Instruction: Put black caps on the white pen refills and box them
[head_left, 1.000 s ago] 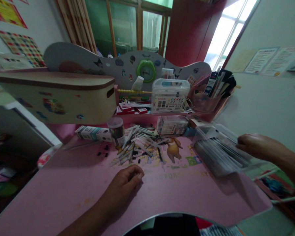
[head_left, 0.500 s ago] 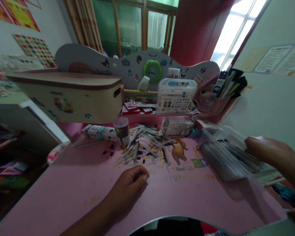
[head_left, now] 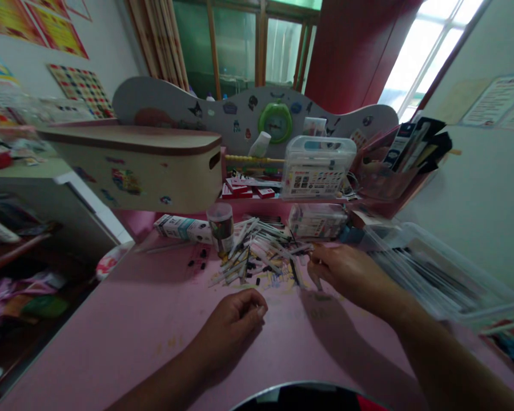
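Note:
A loose pile of white pens with dark caps and tips lies on the pink desk. My right hand is at the pile's right edge, its fingers curled near the end of a pen; whether they hold one is hidden. Nearer to me, my left hand rests on the desktop, closed, with thumb against fingers and anything inside too small to make out. On the right stands a clear plastic box with dark pens lined up in it.
Left of the pile are a clear cup of dark items and a long printed box. A clear case sits behind the pile. Above are a handled case, a cream bin and a green clock.
My right hand has moved left from the clear box to the right edge of the pen pile. My left hand stays closed in place. The view has shifted slightly.

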Motion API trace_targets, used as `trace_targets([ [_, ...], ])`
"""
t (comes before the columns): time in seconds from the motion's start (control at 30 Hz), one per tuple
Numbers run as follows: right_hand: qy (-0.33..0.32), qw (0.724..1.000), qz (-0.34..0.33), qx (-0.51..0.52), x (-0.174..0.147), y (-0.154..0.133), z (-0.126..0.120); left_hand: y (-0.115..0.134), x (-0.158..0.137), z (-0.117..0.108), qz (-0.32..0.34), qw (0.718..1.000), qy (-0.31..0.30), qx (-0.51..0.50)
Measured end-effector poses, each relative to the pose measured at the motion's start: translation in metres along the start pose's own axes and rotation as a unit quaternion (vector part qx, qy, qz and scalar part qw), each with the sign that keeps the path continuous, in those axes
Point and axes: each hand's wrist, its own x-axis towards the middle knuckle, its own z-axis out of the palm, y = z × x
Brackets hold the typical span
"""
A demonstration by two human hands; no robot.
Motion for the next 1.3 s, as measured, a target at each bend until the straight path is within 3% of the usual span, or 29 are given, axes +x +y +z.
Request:
trace_targets([
  [0.2,-0.015,1.0,0.026,0.007,0.026,-0.008,0.043,0.001,0.001,-0.001,0.003,1.0,0.002,0.01],
  [0.37,-0.026,0.998,0.042,0.026,0.027,-0.007,0.061,0.002,0.0,0.0,0.001,0.999,0.006,0.031],
  [0.8,-0.008,0.994,0.092,0.05,0.022,-0.013,0.079,0.0,0.001,0.0,-0.003,0.999,0.011,0.03],
  [0.93,-0.022,0.993,0.098,0.059,0.019,-0.006,0.071,0.001,0.0,-0.001,0.003,0.999,0.012,0.047],
  [1.07,-0.012,0.991,0.057,0.121,0.012,0.016,0.051,0.005,-0.001,0.0,0.003,0.999,0.009,0.046],
  [1.2,-0.067,0.959,-0.026,0.273,0.004,0.039,0.034,0.006,-0.001,0.001,-0.006,1.0,0.013,0.025],
  [1.3,-0.087,0.903,-0.089,0.41,0.001,0.036,0.033,0.005,-0.002,0.001,-0.014,0.999,0.005,-0.032],
])
